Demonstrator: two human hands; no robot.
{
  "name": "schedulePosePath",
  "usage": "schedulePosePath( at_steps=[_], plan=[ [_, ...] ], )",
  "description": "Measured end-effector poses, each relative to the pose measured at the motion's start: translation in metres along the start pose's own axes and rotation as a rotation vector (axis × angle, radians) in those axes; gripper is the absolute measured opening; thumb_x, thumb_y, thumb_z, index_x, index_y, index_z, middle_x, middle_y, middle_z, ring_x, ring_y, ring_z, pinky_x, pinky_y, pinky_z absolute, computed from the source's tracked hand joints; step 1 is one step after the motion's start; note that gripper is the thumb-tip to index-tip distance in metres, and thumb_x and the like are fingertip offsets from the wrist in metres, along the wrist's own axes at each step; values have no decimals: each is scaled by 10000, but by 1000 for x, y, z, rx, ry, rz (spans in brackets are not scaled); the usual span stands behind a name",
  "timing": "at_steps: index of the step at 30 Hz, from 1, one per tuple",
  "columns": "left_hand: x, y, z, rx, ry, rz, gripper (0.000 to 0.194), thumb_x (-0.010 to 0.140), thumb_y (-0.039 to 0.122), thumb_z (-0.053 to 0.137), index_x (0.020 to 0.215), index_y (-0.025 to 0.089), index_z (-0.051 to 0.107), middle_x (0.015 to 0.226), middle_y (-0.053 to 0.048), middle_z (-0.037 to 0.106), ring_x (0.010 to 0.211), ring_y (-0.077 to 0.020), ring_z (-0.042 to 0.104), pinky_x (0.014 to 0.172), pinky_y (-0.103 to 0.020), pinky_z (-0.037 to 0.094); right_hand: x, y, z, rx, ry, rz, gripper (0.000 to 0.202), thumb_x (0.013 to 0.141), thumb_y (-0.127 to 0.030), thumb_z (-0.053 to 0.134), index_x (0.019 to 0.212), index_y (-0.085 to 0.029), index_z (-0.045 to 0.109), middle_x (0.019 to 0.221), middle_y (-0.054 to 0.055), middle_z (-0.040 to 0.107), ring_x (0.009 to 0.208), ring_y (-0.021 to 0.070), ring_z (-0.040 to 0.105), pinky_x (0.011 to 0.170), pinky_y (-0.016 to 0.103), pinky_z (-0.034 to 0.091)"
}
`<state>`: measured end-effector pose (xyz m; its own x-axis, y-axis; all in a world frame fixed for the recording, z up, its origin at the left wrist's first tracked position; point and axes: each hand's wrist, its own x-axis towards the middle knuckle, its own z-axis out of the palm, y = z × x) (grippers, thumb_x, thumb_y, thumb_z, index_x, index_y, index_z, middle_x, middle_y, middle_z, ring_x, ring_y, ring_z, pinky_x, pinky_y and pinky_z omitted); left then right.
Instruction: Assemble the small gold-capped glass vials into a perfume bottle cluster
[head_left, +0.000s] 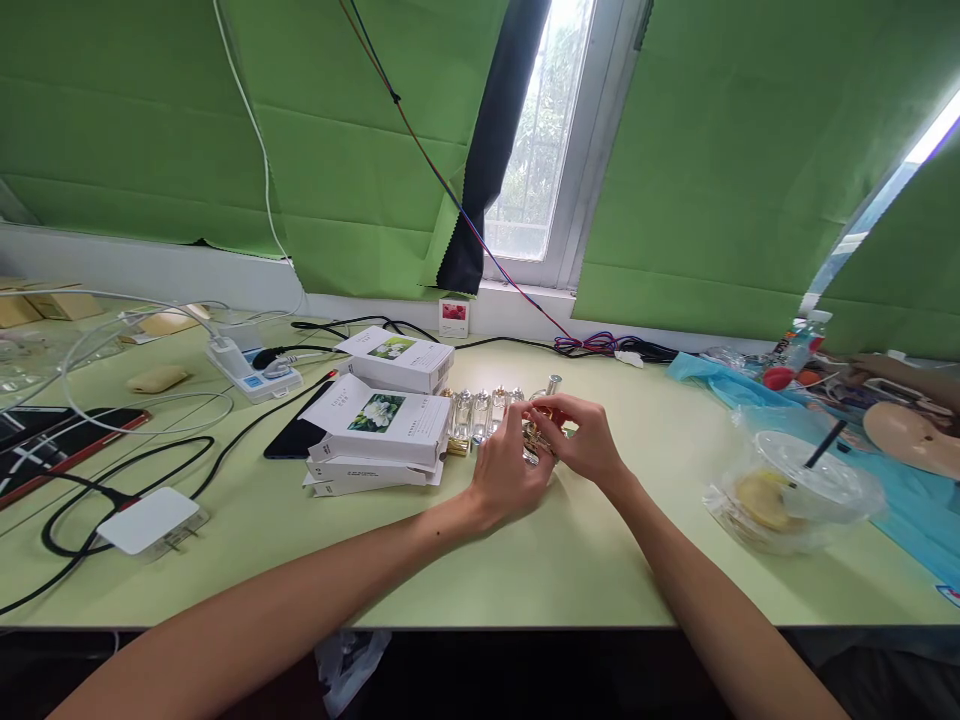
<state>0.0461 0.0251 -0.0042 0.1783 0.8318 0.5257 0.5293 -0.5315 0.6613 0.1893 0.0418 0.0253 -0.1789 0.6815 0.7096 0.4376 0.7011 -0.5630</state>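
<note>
Clock directions run from the paired hands. Left hand (514, 465): fingers curled nearly closed around a small, shiny gold-and-red piece (546, 422), its thumb partly hidden. Right hand (581, 435): thumb and index finger bent in, almost closed, tips on the same piece — exact grip partly covered. The piece sits between the hands, just above the pale green tabletop (600, 570); its full shape is too small to tell.

At 12, just beyond the fingers, a silver-topped cylindrical item (553, 385). At 10, close by, a row of clear glass bottles (481, 412) with gold-coloured parts. At 9, 2 stacks of white cardboard boxes (390, 425) printed with white flowers; a dark flat phone (296, 430) lies partly under the nearer stack. Farther out at 9, a white power strip (251, 370).

At 3 — well apart — a clear lidded plastic cup (795, 480) with a black straw (825, 445), near a crumpled blue plastic bag (900, 500). Past it, another person's arm (911, 378).
</note>
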Motion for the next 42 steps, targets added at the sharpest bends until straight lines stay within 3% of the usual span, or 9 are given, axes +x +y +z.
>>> schedulePosePath(
  at_steps=[7, 14, 20, 32, 42],
  plan=[
    [0, 2, -1, 47, 26, 11, 431, 804, 195, 573, 1209, 243, 433, 1025, -42, 678, 681, -163, 622, 562, -263, 365, 0, -1, 0, 1, 4, 10, 132, 919, -289, 638, 936, -217, 747, 816, 41, 749, 647, 155, 624, 604, 303, 521],
    [2, 1, -1, 63, 67, 54, 407, 792, 217, 616, 1173, 243, 475, 1045, -31, 664, 848, -203, 667, 679, -298, 471, 0, 1, 0, 12, 12, 19, 134, 914, -293, 649, 920, -202, 747, 820, 48, 753, 649, 154, 645, 580, 288, 518],
    [5, -2, 1, 90, 86, 70, 367, 801, 276, 635, 1139, 232, 497, 1035, -39, 652, 893, -221, 673, 685, -312, 487, 0, 3, 1, 8, 15, 17, 134, 912, -290, 649, 918, -202, 749, 807, 47, 748, 651, 157, 655, 581, 287, 520],
    [4, -4, 2, 152, 105, 64, 312, 842, 297, 622, 1125, 223, 513, 911, -23, 615, 726, -182, 610, 579, -269, 352, -1, 4, 3, 34, 10, 18, 112, 903, -247, 661, 931, -196, 757, 776, 38, 726, 645, 151, 638, 584, 286, 519],
    [3, -9, 4, -5, 87, 133, 366, 839, 231, 591, 1180, 215, 458, 771, 27, 527, 629, -139, 505, 583, -251, 350, -1, 3, 2, 28, 19, 20, 127, 903, -294, 667, 920, -204, 755, 791, 45, 738, 654, 157, 646, 593, 290, 536]
  ],
)
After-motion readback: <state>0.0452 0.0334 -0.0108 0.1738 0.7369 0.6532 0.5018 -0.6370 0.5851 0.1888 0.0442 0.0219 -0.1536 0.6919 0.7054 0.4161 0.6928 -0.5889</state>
